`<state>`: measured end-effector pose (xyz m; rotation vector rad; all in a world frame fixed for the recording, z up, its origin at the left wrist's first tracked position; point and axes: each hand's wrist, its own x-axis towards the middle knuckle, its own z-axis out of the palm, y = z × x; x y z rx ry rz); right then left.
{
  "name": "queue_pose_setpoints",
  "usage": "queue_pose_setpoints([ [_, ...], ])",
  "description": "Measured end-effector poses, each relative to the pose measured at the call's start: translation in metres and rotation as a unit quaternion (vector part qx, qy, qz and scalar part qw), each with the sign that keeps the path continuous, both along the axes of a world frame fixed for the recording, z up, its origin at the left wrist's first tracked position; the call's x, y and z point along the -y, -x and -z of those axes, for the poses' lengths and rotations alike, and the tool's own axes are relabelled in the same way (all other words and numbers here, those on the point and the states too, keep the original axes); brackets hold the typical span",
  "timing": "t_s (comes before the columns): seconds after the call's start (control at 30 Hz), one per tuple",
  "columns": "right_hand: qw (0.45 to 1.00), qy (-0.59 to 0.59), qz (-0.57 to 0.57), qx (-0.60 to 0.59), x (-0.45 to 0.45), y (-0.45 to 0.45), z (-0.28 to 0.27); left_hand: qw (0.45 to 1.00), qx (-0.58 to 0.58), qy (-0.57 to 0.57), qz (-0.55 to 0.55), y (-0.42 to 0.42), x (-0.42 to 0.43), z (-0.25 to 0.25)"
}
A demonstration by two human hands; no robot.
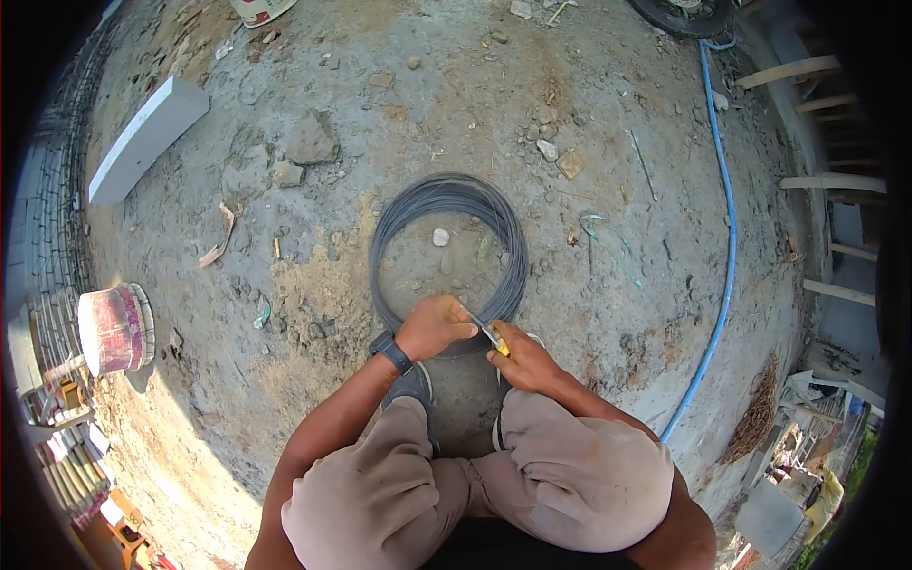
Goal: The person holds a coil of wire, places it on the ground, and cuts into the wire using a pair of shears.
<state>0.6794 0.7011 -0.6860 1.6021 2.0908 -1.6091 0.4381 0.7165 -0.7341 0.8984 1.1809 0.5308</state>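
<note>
A coil of dark grey wire (516,228) lies on the ground in front of my feet, with a pale stone inside its ring. Over the near edge of the coil, my left hand (437,325) is closed, its fingertips beside a thin grey length that runs toward my right hand; what it grips is too small to make out. My right hand (528,363) is closed around a small hand tool (501,347) with a yellow handle and a dark metal end pointing up and left. The exact kind of tool is hidden by my fingers.
A pale block (147,142) lies at the upper left. A stained bucket (112,331) rests on the left. A blue hose (730,214) runs down the right side. Stones and scraps dot the ground, and a wheel (684,13) shows at the top right.
</note>
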Motion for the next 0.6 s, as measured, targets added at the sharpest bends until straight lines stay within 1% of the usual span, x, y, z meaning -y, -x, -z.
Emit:
queue_pose_setpoints([
  [0.17,1.0,0.003,0.001,0.014,-0.0014,0.0004,0.0006,1.0,-0.021,-0.015,-0.011,-0.0047,0.0006,-0.0022],
  [0.27,0.999,0.025,-0.002,0.031,-0.0069,0.0019,-0.0044,0.999,-0.024,-0.019,-0.012,-0.0052,0.0009,-0.0013],
  [0.37,0.999,0.02,0.024,0.036,-0.0039,0.0046,-0.0029,0.999,-0.04,-0.027,0.005,-0.0043,-0.0011,-0.0062],
  [0.47,0.999,-0.004,0.023,0.028,-0.0025,0.0058,-0.001,1.0,0.0,-0.012,-0.014,-0.0011,0.0001,-0.0033],
  [0.6,0.999,-0.028,0.032,0.021,0.0004,0.0056,0.0021,0.999,-0.02,-0.034,0.031,0.002,-0.0034,-0.0033],
])
